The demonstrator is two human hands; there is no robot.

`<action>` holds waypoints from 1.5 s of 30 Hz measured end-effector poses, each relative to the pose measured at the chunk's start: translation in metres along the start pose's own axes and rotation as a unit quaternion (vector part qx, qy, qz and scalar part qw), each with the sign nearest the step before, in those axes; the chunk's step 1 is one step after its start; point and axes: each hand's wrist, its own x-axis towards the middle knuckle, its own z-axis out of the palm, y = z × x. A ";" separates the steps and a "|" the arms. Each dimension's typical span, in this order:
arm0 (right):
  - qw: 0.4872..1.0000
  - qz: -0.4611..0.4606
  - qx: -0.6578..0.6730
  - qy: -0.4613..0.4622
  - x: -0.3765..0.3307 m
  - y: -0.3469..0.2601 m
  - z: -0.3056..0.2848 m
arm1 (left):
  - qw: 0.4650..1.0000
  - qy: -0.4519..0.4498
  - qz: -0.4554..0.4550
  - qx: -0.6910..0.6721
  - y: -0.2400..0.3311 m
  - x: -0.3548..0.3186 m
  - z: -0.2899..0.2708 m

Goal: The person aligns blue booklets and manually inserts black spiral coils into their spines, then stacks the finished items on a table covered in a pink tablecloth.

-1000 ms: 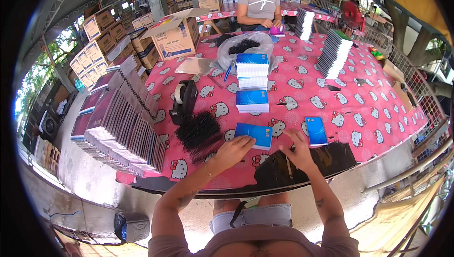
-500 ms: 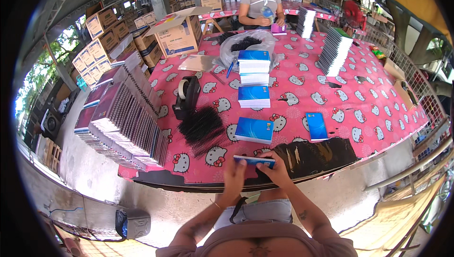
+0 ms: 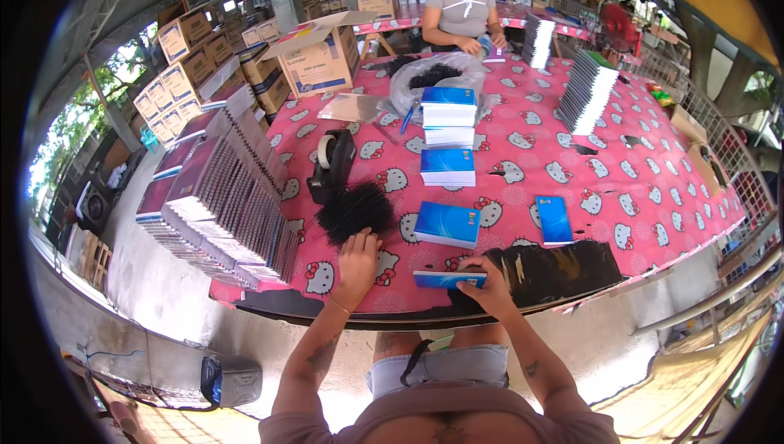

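The left hand (image 3: 357, 258) has left the blue booklet (image 3: 447, 279) and now reaches, fingers loosely open, into the black bristly pile (image 3: 356, 210). The right hand (image 3: 487, 285) alone grips the booklet at the tabletop's (image 3: 653, 166) near edge.

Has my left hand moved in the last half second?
Yes. The left hand has left the small blue booklet at the table's near edge and gone up and left to the heap of black elastic bands; the right hand alone holds the booklet.
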 end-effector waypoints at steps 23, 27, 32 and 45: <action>0.991 0.021 -0.085 -0.104 0.011 0.013 0.005 | 0.940 -0.066 -0.131 -0.308 0.052 -0.020 -0.069; 0.993 0.021 -0.065 -0.097 0.008 0.017 0.006 | 0.924 -0.065 -0.162 -0.341 0.055 -0.028 -0.071; 0.992 0.025 -0.067 -0.100 0.010 0.014 0.006 | 0.935 -0.051 -0.152 -0.316 0.057 -0.029 -0.072; 0.991 0.023 -0.051 -0.121 0.006 0.003 0.004 | 0.942 -0.147 -0.010 -0.302 0.041 0.000 -0.073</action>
